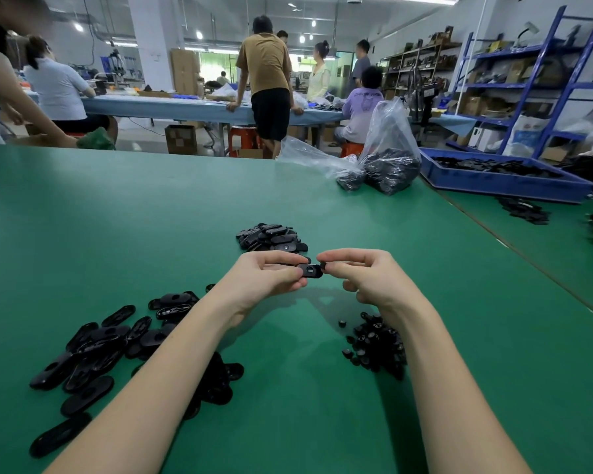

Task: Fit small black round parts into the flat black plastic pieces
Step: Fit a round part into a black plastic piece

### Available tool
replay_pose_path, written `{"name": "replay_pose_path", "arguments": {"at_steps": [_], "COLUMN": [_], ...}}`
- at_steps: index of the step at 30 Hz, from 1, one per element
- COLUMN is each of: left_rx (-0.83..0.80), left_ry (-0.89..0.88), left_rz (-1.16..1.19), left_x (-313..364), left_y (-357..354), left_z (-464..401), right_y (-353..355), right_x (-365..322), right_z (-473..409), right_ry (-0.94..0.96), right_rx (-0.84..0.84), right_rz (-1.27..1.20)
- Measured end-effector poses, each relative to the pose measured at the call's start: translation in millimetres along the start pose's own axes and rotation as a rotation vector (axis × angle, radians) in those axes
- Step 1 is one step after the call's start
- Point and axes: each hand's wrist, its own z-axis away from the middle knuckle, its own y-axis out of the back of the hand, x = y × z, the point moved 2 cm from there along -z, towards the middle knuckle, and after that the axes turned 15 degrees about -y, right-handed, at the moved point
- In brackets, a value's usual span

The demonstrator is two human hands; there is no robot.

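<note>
Above the green table (151, 206), my left hand (264, 277) pinches a flat black piece (310, 270), long axis left-right; my right hand (360, 271) pinches a small round part (323, 265) at its right end.

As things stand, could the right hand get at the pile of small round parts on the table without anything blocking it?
Probably yes. The pile of small round parts lies on the green table just beneath the right forearm, with nothing over it. But the right hand already pinches something small at the flat piece held by the left hand.
</note>
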Motion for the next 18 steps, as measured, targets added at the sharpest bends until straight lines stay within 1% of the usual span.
{"name": "replay_pose_path", "arguments": {"at_steps": [4,10,18], "left_rx": [-0.015,-0.045,-0.087], "left_ry": [-0.015,-0.03,-0.044], "left_rz": [-0.022,-0.056,-0.119], "left_x": [0.7,2.1,4.0], "left_y": [0.5,-0.8,-0.1], "left_z": [-0.8,1.4,2.1], "right_y": [-0.2,-5.4,-10.0], "right_x": [-0.9,-4.5,-5.3], "right_z": [-1.3,0.4,-6.4], "right_ry": [-0.011,0.004,0.061], "right_rx": [0.014,0.015,0.138], "right_rz": [0.009,0.094,0.226]}}
